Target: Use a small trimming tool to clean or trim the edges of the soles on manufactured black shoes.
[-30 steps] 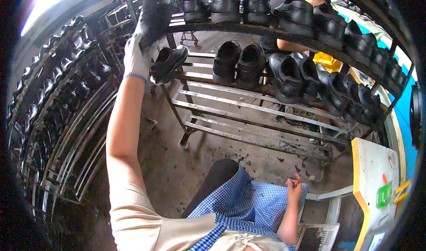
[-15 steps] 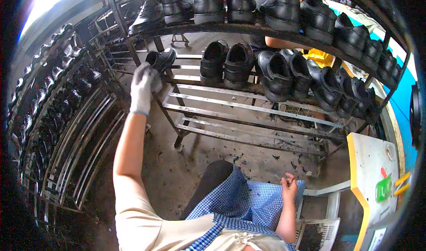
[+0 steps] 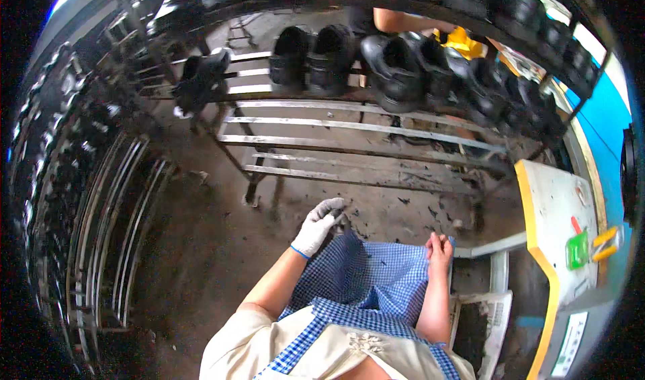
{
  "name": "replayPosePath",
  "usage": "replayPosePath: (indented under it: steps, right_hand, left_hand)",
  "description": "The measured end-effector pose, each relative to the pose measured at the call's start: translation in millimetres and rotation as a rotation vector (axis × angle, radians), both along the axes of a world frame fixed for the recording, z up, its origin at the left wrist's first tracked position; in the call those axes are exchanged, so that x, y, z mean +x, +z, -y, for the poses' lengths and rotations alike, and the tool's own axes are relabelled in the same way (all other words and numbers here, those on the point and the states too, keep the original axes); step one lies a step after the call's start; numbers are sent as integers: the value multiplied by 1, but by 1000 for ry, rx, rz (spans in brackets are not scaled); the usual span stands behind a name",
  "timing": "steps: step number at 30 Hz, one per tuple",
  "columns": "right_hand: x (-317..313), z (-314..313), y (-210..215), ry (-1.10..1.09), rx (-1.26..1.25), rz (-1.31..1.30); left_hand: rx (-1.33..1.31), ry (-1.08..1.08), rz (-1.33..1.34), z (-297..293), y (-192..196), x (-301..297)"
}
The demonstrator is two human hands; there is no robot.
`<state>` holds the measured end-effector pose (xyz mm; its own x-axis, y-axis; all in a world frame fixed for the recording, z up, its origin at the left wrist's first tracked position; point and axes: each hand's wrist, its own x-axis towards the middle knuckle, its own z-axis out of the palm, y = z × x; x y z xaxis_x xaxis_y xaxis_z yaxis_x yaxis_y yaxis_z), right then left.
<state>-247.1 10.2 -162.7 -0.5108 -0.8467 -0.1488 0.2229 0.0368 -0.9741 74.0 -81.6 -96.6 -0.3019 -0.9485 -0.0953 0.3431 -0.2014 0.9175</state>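
While your gloved left hand (image 3: 320,227) is near the blue checked apron (image 3: 393,262), fingers bent, your bare right hand (image 3: 439,252) sits by its right edge, fingers loosely curled. Can't tell if either grip is closed on anything. Black shoes (image 3: 396,81) are on the rack (image 3: 302,122) ahead, well apart from both hands.

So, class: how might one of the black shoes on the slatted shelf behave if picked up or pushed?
A black shoe would probably keep its shape, since its collar stands open unaided. Standing upright, sole down, it seems likelier to slide than roll. Because the shelf bars have gaps between them, a push might make it catch or tip slightly.
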Motion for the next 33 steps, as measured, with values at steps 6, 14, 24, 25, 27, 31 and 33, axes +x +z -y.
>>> replayPosePath:
  steps: [6,14,24,25,27,31,33]
  right_hand:
    - [-24,7,23,-199,98,-12]
    - [-88,56,125,-280,-276,-830]
    - [-244,152,284,-761,119,-1532]
    - [-257,153,291,-727,201,-1551]
    - [-277,154,292,-642,338,-1573]
    - [-312,159,290,-431,496,-1642]
    - [-312,163,289,-474,535,-1744]
  left_hand:
    - [245,-78,-269,8,-25,-14]
    - [311,-147,-318,14,-39,-20]
    - [288,-152,-321,18,-46,-21]
    - [322,-175,-378,18,-46,-20]
    - [366,-158,-435,19,-48,-18]
    - [393,-145,-474,17,-48,-15]
    - [384,-175,-437,19,-49,-15]
